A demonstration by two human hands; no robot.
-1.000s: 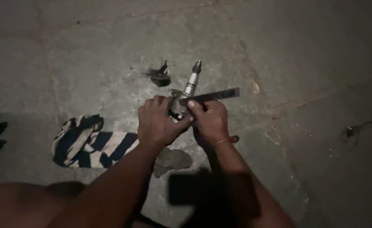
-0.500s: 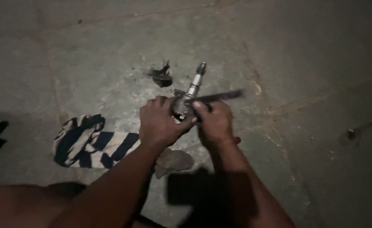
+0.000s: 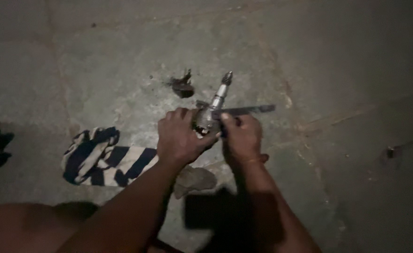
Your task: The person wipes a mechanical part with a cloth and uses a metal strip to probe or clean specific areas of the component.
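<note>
Over a dim concrete floor, my left hand [image 3: 180, 136] grips the thick lower end of a grey metal shaft part [image 3: 214, 105] whose narrow threaded tip points away from me. My right hand [image 3: 241, 136] holds a thin flat metal tool [image 3: 248, 110], laid across the shaft and sticking out to the right. Both hands are close together, almost touching.
A blue-and-white striped cloth [image 3: 105, 157] lies left of my hands. A small dark metal piece [image 3: 183, 86] sits on the floor just beyond the shaft. A grey rag or stone [image 3: 195, 180] lies under my forearms. A cable end [image 3: 396, 150] shows at far right.
The shaft and flat tool have shifted slightly in my hands; the tool's blade sits a little lower across the shaft. Both grips stay the same.
</note>
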